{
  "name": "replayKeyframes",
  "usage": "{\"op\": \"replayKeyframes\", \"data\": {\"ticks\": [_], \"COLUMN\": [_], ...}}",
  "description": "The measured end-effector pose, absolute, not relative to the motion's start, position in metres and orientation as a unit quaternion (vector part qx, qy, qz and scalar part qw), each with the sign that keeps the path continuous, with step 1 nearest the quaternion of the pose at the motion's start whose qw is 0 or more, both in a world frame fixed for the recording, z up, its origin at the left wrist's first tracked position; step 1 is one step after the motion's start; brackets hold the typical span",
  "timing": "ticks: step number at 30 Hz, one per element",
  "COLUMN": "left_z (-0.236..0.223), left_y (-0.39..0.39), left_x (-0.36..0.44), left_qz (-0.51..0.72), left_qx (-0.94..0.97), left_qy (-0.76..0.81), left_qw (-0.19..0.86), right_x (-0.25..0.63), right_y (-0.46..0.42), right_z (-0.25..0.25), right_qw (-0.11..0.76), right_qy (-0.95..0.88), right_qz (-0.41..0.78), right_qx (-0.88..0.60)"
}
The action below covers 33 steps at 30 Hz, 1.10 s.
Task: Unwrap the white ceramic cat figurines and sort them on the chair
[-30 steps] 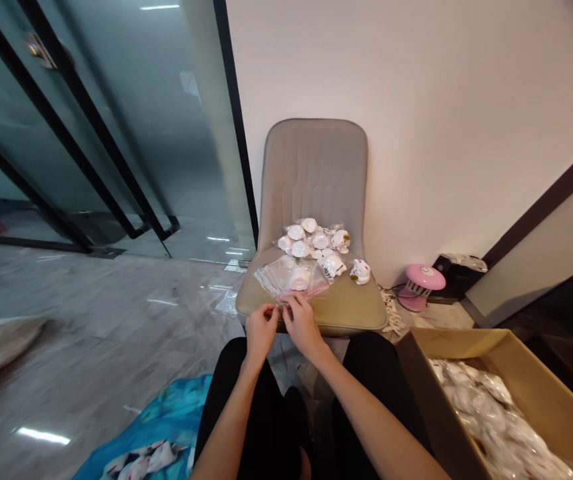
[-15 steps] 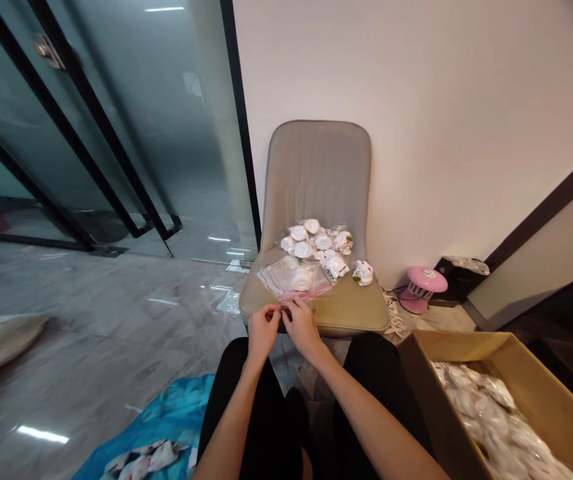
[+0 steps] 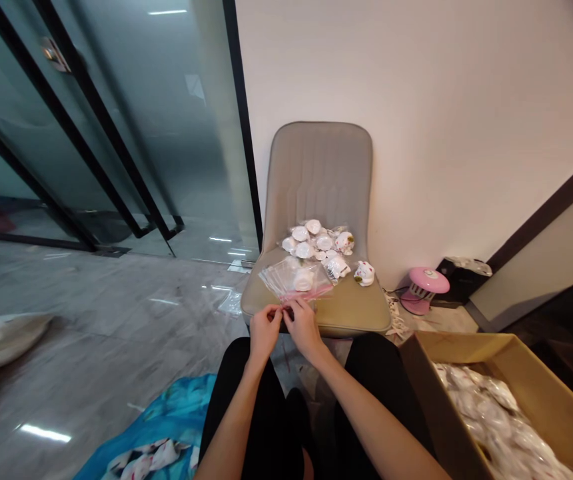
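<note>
At the front edge of the chair seat (image 3: 361,313), my left hand (image 3: 265,328) and my right hand (image 3: 302,327) are closed with fingertips pinched together, almost touching. Whatever sits between the fingers is too small and hidden to make out. Just beyond them lies a fanned stack of clear zip bags (image 3: 275,277) with pink-red strips, close to my right fingers. A round white piece (image 3: 303,280) rests on or in the top bag. Behind it is a pile of bagged white pieces (image 3: 304,250). An unwrapped white figurine (image 3: 364,273) with red marks stands to the right.
At lower right is a cardboard box (image 3: 496,343) holding plastic-wrapped white pieces (image 3: 496,413). A pink lamp-like device (image 3: 429,281) stands by the wall beside a black box (image 3: 461,280). A blue plastic bag (image 3: 166,407) lies at lower left. Glass doors (image 3: 181,133) are on the left.
The view has shifted very slightly. Both hands stay pinched at the same place by the seat's front edge, and the things on the chair have not visibly moved.
</note>
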State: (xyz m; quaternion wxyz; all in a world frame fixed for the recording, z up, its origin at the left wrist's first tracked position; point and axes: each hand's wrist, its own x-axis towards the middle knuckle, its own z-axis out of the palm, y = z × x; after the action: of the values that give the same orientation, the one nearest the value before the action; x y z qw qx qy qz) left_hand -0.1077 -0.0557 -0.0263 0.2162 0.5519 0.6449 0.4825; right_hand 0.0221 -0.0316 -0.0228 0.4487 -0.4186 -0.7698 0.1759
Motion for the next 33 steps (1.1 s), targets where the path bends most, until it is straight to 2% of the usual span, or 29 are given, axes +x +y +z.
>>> {"op": "replayKeyframes", "data": {"ticks": [33], "left_z": [-0.0242], "left_y": [-0.0569], "left_x": [-0.1066], "left_qz": [0.476], "left_qx": [0.555], "left_qy": [0.652], "left_qw": [0.200], "right_x": [0.0255], "right_y": [-0.0297], "right_z": [-0.0171], "right_qw": [0.432], "right_qy": [-0.772], "right_qz": [0.183], "right_qx": [-0.430]}}
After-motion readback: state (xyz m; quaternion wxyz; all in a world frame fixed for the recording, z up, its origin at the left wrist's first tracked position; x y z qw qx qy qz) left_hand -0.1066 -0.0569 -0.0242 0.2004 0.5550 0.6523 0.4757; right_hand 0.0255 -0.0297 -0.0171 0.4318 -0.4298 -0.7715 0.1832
